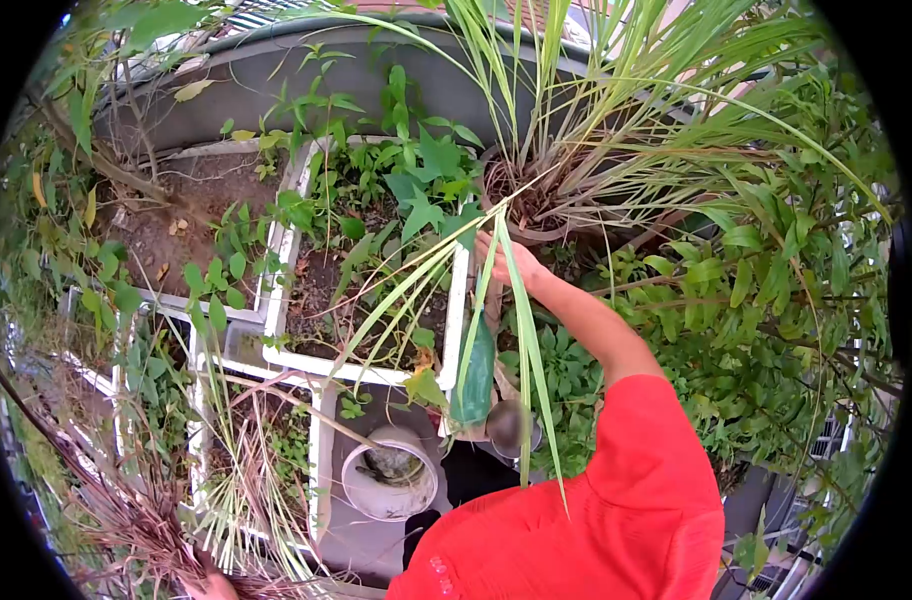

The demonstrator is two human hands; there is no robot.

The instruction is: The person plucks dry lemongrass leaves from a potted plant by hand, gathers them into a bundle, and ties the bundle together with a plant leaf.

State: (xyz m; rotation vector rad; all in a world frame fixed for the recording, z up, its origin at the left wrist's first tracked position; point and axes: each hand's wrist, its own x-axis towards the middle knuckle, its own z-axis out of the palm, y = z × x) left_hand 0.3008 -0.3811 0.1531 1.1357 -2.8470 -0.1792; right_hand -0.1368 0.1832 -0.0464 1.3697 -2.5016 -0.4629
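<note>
My left hand is at the bottom left edge, closed round a bundle of dry, reddish-brown grass leaves; part of the hand is cut off by the frame. My right hand reaches to the near rim of a round pot with a large clump of lemongrass. Long green and yellowing lemongrass leaves hang down across this hand and hide its fingers, so their grip does not show. Just below the hand stands a green bottle.
White-rimmed planter boxes with soil and leafy plants fill the left and middle. A white bucket with something dark inside stands on the floor, near a small metal container. Dense leafy shrubs crowd the right; a grey curved wall runs behind.
</note>
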